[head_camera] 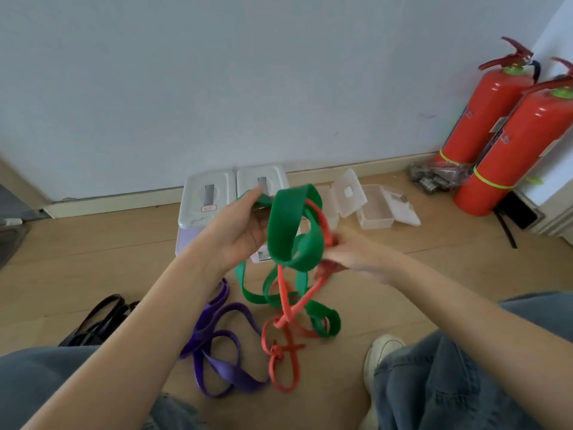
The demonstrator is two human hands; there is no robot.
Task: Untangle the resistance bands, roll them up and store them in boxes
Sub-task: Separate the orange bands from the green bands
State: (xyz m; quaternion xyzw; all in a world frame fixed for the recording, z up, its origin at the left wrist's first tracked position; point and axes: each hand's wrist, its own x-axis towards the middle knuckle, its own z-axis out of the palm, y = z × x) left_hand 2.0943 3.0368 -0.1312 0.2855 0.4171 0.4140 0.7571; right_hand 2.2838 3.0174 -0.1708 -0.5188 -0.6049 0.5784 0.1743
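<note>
**Green and red bands lifted in a tangle over the floor**

The wide green band (pixel 286 225) is raised above the wooden floor (pixel 434 274), looped over and twisted together with the thin red band (pixel 290 305). Lower loops of both trail down and lie on the floor between the person's knees, the red one knotted on itself near the bottom.

The left hand (pixel 242 231) holds the upper green loop, fingers curled around its far edge, palm turned toward the camera. The right hand (pixel 353 252) pinches the tangle where red crosses green; the fingertips are blurred, so which strand it has cannot be told.

A purple band (pixel 217 346) lies loose on the floor just left of the tangle, apart from it. A black band (pixel 99 318) lies further left, partly hidden by the left forearm.

Behind the hands, two closed white boxes (pixel 207 197) stand side by side against the wall. To their right sit two small clear boxes (pixel 375 209) with lids open.

Two red fire extinguishers (pixel 508 135) stand in the right corner. A white shoe (pixel 381 352) and denim-clad legs frame the bottom of the view.
</note>
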